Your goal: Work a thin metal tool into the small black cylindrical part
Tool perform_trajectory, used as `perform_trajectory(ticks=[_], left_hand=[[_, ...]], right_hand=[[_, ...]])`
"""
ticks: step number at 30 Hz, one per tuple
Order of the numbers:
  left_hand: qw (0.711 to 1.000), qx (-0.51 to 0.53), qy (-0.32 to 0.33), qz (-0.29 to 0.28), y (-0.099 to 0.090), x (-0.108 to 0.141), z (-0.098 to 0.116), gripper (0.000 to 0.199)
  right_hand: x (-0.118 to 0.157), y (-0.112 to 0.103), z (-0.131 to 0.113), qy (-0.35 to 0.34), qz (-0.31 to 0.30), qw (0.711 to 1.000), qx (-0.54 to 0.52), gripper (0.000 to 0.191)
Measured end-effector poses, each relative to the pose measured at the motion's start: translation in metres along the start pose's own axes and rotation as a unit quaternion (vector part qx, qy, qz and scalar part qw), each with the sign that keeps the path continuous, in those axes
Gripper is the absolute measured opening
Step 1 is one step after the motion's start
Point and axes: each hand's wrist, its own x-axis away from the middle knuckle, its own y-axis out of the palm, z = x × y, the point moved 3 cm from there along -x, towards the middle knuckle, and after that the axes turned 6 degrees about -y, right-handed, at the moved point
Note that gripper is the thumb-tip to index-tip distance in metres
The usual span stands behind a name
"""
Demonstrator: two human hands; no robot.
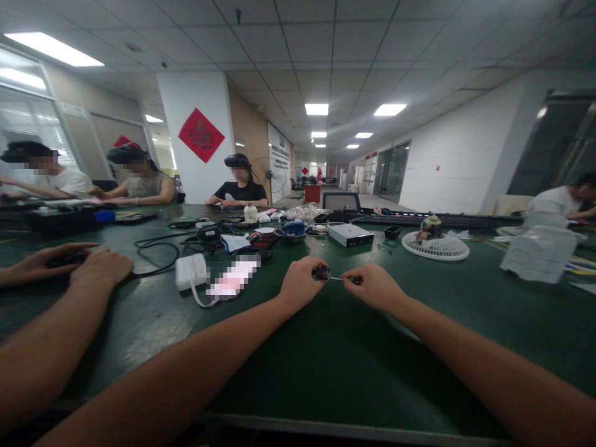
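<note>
My left hand [302,282] is closed around a small dark round part [321,272] above the green table. To its right, my right hand [372,285] pinches the dark handle of a screwdriver [336,278]. The thin metal shaft points left, and its end is at or very near the round part; whether they touch is too small to tell. Fingers hide much of both objects.
At the left, a co-worker's hands [100,267] hold a dark object beside a black cable. A white box [190,272] with a cord lies on the green table [354,379]. Farther back are a silver box [350,235], a white fan grille [435,246] and plastic wrapping [533,254].
</note>
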Motion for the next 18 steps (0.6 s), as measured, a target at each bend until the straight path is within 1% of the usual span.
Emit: perform_trajectory(ticks=[3, 5, 6, 9, 11, 12, 15, 17, 18], left_hand=[[1.000, -0.022, 0.014, -0.007, 0.000, 0.000, 0.000, 0.022], [0.999, -0.038, 0.026, -0.014, 0.001, 0.000, 0.001, 0.024], [0.998, -0.045, 0.031, -0.019, 0.001, 0.000, 0.002, 0.026], [0.997, -0.060, 0.041, -0.040, 0.004, 0.001, 0.003, 0.027], [0.996, -0.067, 0.047, -0.048, 0.005, 0.001, 0.004, 0.026], [0.995, -0.069, 0.049, -0.047, 0.004, 0.002, 0.004, 0.027], [0.995, -0.073, 0.052, -0.044, 0.002, 0.002, 0.005, 0.028], [0.994, -0.077, 0.054, -0.049, 0.002, 0.002, 0.005, 0.027], [0.994, -0.080, 0.055, -0.053, 0.002, 0.003, 0.006, 0.027]], right_hand=[[0.000, 0.002, 0.007, -0.027, -0.009, 0.997, -0.075, 0.030], [-0.001, 0.002, 0.016, -0.009, 0.011, 0.996, -0.086, 0.031], [-0.002, 0.002, 0.020, 0.001, 0.011, 0.997, -0.081, 0.031], [-0.002, 0.005, 0.025, 0.009, -0.033, 0.996, -0.082, 0.030], [-0.002, 0.007, 0.025, 0.000, -0.063, 0.993, -0.103, 0.030], [-0.001, 0.008, 0.025, -0.005, -0.068, 0.991, -0.117, 0.031], [-0.001, 0.006, 0.026, -0.009, -0.042, 0.987, -0.153, 0.034], [-0.002, 0.005, 0.027, 0.000, -0.025, 0.988, -0.153, 0.034], [-0.002, 0.005, 0.027, 0.007, -0.026, 0.989, -0.143, 0.032]])
